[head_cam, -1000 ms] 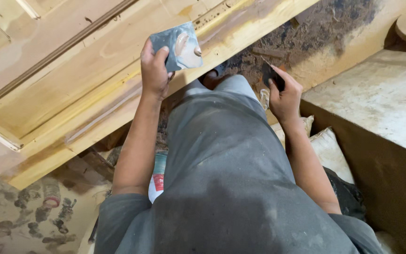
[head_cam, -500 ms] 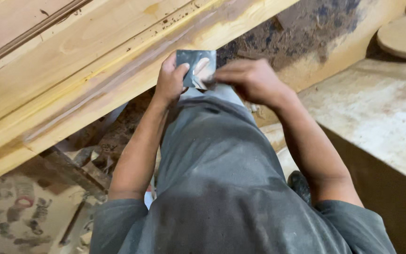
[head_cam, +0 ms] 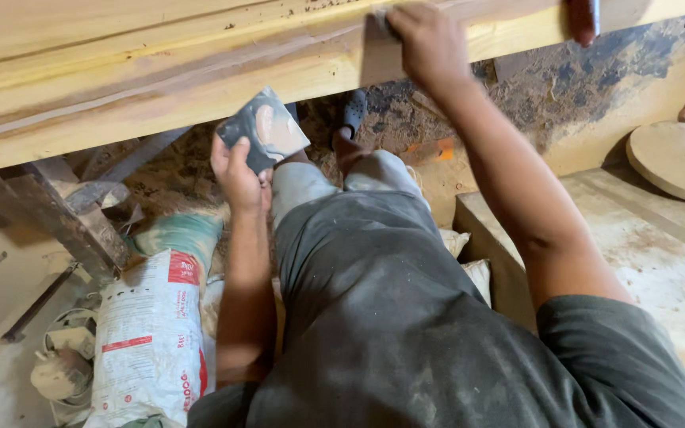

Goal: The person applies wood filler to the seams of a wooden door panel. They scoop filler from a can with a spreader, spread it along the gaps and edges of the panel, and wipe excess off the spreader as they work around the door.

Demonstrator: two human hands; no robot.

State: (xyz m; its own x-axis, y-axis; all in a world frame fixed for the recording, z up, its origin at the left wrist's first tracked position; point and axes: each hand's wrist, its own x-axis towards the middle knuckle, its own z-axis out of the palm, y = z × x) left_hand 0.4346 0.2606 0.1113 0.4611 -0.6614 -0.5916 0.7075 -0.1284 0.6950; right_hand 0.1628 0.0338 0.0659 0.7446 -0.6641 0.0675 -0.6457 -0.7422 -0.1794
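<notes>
Under your head camera, one view only.

Item 1: grey square plate, thin and flat, smeared with pale filler. It sits just below the wooden beam, apart from it, tilted with one corner up. Your left hand grips its lower edge, thumb on the face, fingers clenched behind. Judged stiff, light, and possibly slick where the paste lies; the bare lower corner looks like the safest hold, and the one you have now.

Item 2: small scraper, mostly hidden. Your right hand presses down over it on the beam's front face, fingers closed around the tool; only a dark edge shows, so blade shape cannot be told. Judged thin and light; hold it close to the blade for a firm press.

Item 3: wooden beam, long, pale, with a moulded groove and patches of smeared filler. Judged heavy and rigid, resting on a dark metal trestle at left.

Item 4: white printed sack, lying on the floor beside your left leg. Judged heavy and slumping.

Item 5: round wooden disc, on the low platform at right, well apart from both hands.
</notes>
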